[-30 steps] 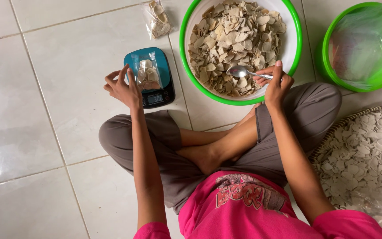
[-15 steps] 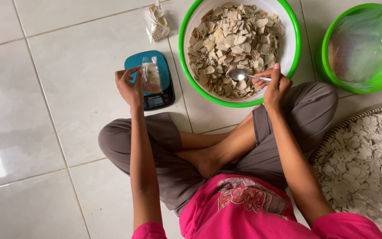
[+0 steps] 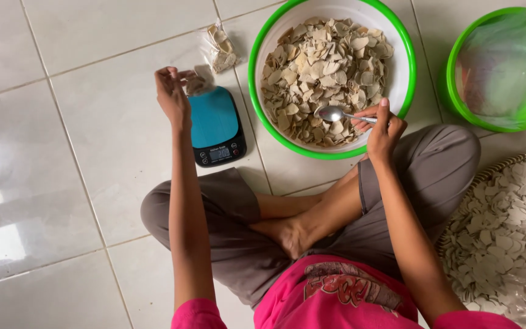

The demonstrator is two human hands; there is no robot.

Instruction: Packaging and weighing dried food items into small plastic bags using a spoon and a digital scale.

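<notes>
The person sits cross-legged on the tiled floor. The left hand is raised just above the far left corner of the blue kitchen scale, fingers pinched shut on a small clear bag of chips. The bag hangs at about 1 o'clock from that hand, over the scale's 11 o'clock edge; whether it touches the platform cannot be told.

The right hand is closed round the handle of a metal spoon. The spoon's long axis runs roughly 3 o'clock to 9 o'clock, bowl pointing left, resting on or just above the pale chips at the near rim of the white basin with green rim.

The scale lies between the 2 hands, just beside the basin's left wall. The left hand is the nearer to the scale; the right is the nearer to the basin.

A second filled clear bag lies on the floor at 12 o'clock from the scale. A green basin with plastic film stands at far right, and a woven tray of chips lies beside the right knee.
</notes>
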